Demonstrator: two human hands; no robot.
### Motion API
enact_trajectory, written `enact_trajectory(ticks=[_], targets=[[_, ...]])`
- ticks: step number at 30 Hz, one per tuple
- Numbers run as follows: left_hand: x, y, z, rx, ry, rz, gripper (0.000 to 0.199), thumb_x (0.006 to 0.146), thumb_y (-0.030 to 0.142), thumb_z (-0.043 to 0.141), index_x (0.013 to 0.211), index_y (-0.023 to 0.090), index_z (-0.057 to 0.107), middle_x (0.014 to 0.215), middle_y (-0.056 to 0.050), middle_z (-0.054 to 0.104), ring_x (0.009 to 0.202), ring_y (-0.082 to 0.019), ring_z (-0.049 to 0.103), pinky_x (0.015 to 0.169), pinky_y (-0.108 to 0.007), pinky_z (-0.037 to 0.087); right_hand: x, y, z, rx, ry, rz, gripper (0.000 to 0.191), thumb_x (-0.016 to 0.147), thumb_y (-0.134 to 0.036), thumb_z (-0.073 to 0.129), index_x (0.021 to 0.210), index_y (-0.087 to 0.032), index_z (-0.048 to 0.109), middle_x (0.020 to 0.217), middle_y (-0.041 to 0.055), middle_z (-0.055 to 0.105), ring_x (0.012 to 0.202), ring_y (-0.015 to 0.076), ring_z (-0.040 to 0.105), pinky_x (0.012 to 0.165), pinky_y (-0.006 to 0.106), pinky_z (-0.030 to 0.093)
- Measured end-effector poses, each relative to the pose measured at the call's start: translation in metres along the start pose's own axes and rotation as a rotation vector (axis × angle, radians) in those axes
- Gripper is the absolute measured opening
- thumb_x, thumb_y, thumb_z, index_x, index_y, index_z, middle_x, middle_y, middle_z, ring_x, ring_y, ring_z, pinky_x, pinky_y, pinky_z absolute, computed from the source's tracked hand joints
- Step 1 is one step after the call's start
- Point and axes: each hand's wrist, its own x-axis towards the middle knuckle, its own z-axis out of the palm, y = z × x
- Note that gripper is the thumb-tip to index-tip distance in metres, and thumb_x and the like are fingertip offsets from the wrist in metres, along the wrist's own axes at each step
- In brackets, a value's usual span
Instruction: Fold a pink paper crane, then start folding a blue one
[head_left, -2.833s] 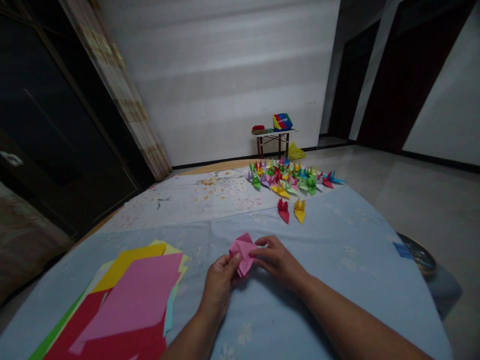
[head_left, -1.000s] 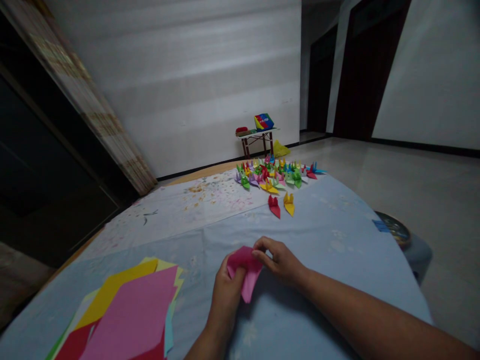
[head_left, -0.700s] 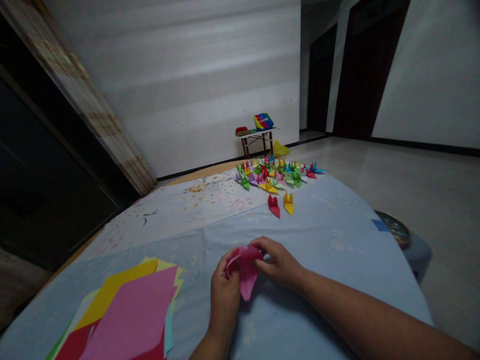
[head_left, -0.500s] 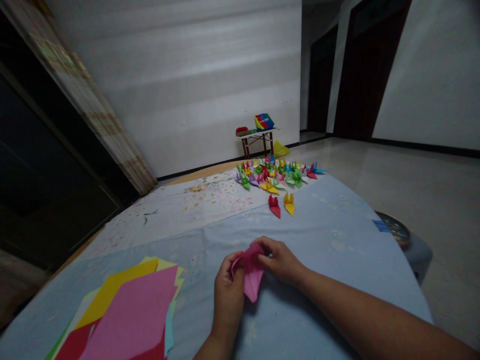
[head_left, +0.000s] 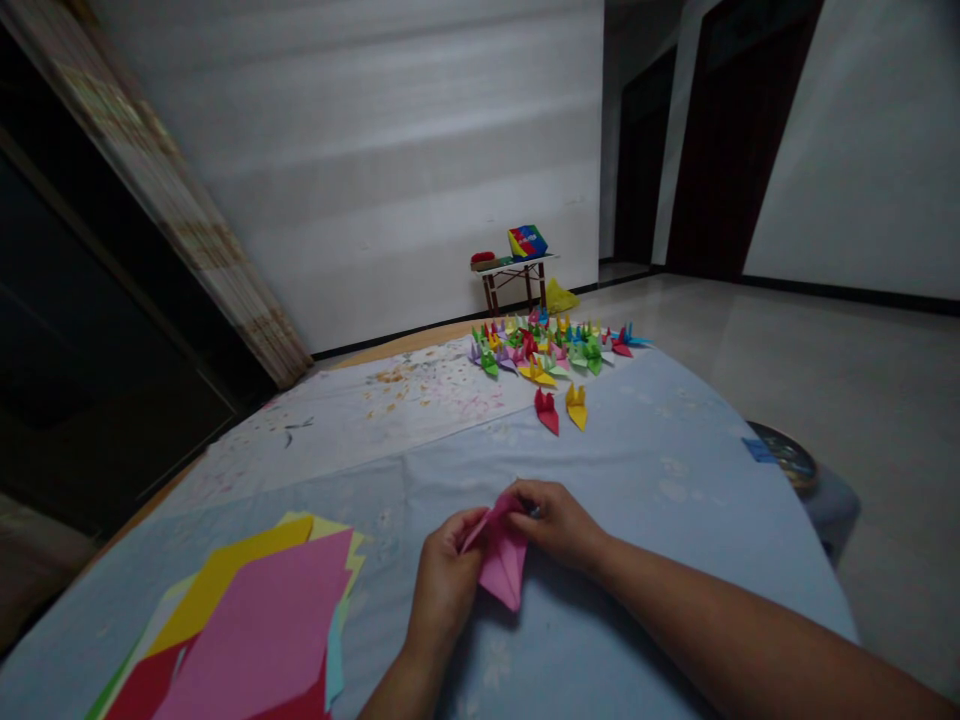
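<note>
- Lower centre: left hand [head_left: 448,578], right hand [head_left: 561,522] both pinching pink folded paper [head_left: 507,568], folds partly hidden.
- Lower left: coloured paper sheets [head_left: 262,615], cut off below.

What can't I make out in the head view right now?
All in the head view:
Pink folded paper: back faces away.
Its upper edge: partly covered by the right hand.
Paper stack: near end cut off by bottom edge.
Far paper birds: too small and overlapping to count.
Round container: contents too small and dark.
</note>
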Motion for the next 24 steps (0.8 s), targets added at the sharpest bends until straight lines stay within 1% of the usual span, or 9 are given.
enact_trajectory(ticks=[2,4,7,10,14,19,24], targets=[[-0.002,0.002,0.002,0.005,0.010,-0.001,0.025,0.061,0.014,0.057,0.084,0.013,0.067,0.076,-0.004,0.069,0.074,-0.019,0.062,0.068,-0.027,0.046,0.000,-0.001,0.000,0.016,-0.008,0.015,0.018,0.070,-0.008,0.052,0.080,-0.015,0.064,0.069,-0.0012,0.061,0.062,0.0099,0.051,0.058,0.019,0.038],[-0.003,0.003,0.005,-0.013,0.029,-0.021,0.023,0.062,0.019,0.061,0.083,0.012,0.067,0.073,-0.004,0.069,0.068,-0.019,0.061,0.064,-0.026,0.046,0.000,-0.002,-0.001,0.020,-0.014,0.009,0.017,0.070,-0.010,0.053,0.082,-0.015,0.064,0.071,-0.0009,0.062,0.064,0.0103,0.052,0.059,0.019,0.039],[-0.003,0.003,0.007,-0.067,0.071,-0.052,0.027,0.062,0.027,0.067,0.083,0.012,0.066,0.069,-0.004,0.067,0.063,-0.017,0.060,0.058,-0.023,0.044,-0.002,-0.006,-0.001,0.032,-0.008,-0.009,0.018,0.073,-0.013,0.053,0.087,-0.016,0.063,0.075,-0.0001,0.063,0.067,0.0108,0.055,0.061,0.020,0.041],[-0.002,0.000,0.007,-0.124,0.127,-0.053,0.031,0.061,0.032,0.069,0.084,0.012,0.064,0.071,-0.003,0.068,0.063,-0.016,0.060,0.058,-0.022,0.043,-0.003,-0.008,-0.001,0.023,0.021,0.004,0.018,0.076,-0.017,0.052,0.091,-0.016,0.061,0.077,0.0012,0.064,0.067,0.0112,0.056,0.061,0.021,0.042],[-0.002,-0.002,0.008,-0.112,0.183,-0.027,0.032,0.062,0.036,0.069,0.083,0.012,0.065,0.071,-0.003,0.068,0.063,-0.017,0.060,0.058,-0.023,0.044,-0.003,-0.004,0.001,-0.021,0.076,0.037,0.015,0.074,-0.019,0.055,0.087,-0.016,0.061,0.075,0.0011,0.062,0.064,0.0108,0.055,0.058,0.021,0.043],[-0.006,-0.001,0.011,-0.063,0.151,0.015,0.030,0.067,0.035,0.066,0.088,0.012,0.067,0.079,-0.005,0.070,0.072,-0.019,0.062,0.065,-0.025,0.045,-0.003,-0.004,0.001,-0.076,0.118,0.000,0.011,0.073,-0.018,0.056,0.082,-0.017,0.062,0.072,0.0011,0.060,0.064,0.0111,0.054,0.057,0.021,0.043],[-0.008,-0.002,0.013,-0.040,0.125,0.073,0.029,0.071,0.035,0.063,0.088,0.012,0.068,0.079,-0.005,0.070,0.077,-0.022,0.062,0.069,-0.027,0.046,-0.003,-0.005,0.002,-0.073,0.177,-0.067,0.008,0.076,-0.021,0.056,0.078,-0.017,0.062,0.069,0.0009,0.059,0.062,0.0106,0.053,0.056,0.021,0.042]])
